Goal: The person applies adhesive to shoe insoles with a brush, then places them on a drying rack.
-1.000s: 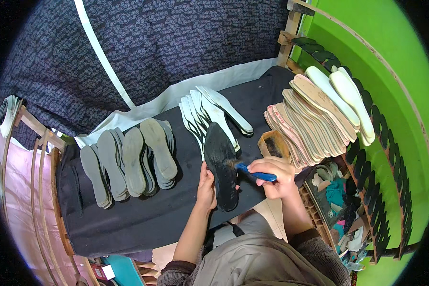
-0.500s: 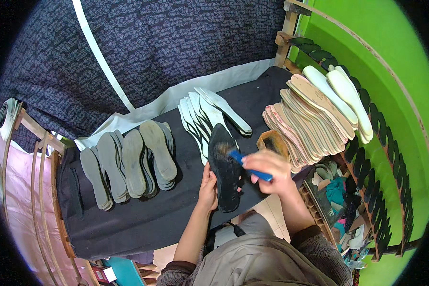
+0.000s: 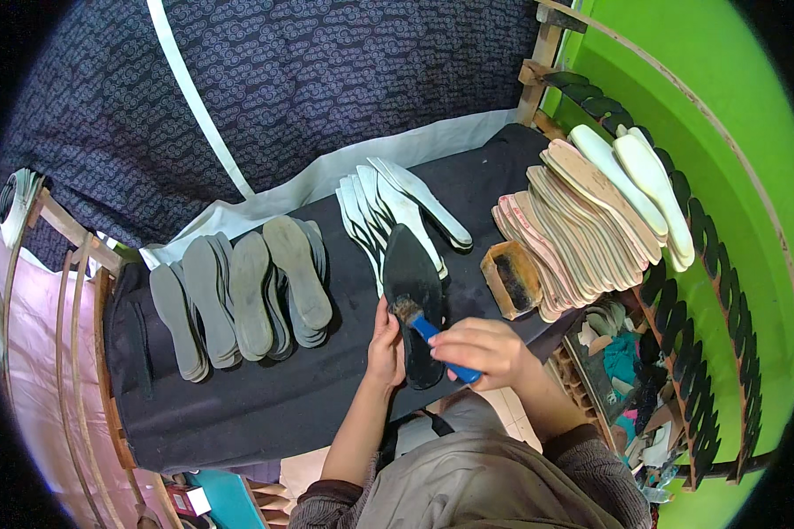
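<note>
A black pointed shoe sole (image 3: 412, 273) lies on the black-covered table (image 3: 265, 397). My left hand (image 3: 385, 346) presses on the sole's left edge and holds it flat. My right hand (image 3: 485, 350) grips a blue-handled brush (image 3: 432, 339) whose bristles (image 3: 406, 309) rest on the middle of the sole. Behind the sole fans out a row of white pointed soles (image 3: 397, 207).
Grey soles (image 3: 243, 295) lie overlapped on the table's left. A small wooden glue tray (image 3: 512, 280) sits right of the black sole, beside a stack of tan insoles (image 3: 573, 225). A rack with white insoles (image 3: 635, 189) and dark soles runs along the green wall.
The brush has moved left across the black sole, from its right edge to its middle. My right hand followed it. My left hand stayed on the sole.
</note>
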### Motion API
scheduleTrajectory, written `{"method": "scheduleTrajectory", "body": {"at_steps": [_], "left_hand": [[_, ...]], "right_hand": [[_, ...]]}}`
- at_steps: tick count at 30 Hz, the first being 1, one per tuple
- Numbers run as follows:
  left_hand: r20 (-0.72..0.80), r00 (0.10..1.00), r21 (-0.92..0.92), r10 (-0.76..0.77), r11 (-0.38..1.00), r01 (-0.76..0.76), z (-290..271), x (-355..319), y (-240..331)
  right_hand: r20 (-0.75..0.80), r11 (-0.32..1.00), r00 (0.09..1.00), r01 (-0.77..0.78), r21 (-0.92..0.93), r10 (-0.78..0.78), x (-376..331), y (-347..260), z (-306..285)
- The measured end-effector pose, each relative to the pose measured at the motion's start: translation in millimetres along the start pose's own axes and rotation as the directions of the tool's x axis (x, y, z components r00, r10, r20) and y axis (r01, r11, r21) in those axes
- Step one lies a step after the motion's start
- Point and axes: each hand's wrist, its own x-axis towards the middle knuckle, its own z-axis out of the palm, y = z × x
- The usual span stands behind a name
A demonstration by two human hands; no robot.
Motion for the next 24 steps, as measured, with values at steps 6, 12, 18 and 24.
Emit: {"method": "scheduleTrajectory", "body": {"at_steps": [6, 12, 18, 24], "left_hand": [[0.076, 0.996, -0.054, 0.036, 0.998, -0.031, -15, 3, -5], [0.21, 0.978, -0.17, -0.018, 0.984, 0.055, -7, 2, 6], [0.172, 0.984, -0.175, 0.051, 0.984, -0.02, -9, 5, 4], [0.156, 0.985, -0.202, 0.071, 0.979, -0.038, -11, 3, 4]], "right_hand": [[0.091, 1.0, 0.996, -0.011, -0.002, 0.011, -13, -12, 4], [0.13, 0.994, 0.989, -0.077, 0.076, 0.066, -33, -23, 8], [0.206, 0.971, 0.968, -0.18, 0.159, 0.146, -52, -32, 5], [0.071, 0.916, 0.93, -0.367, 0.164, 0.36, -51, -29, -34]]}}
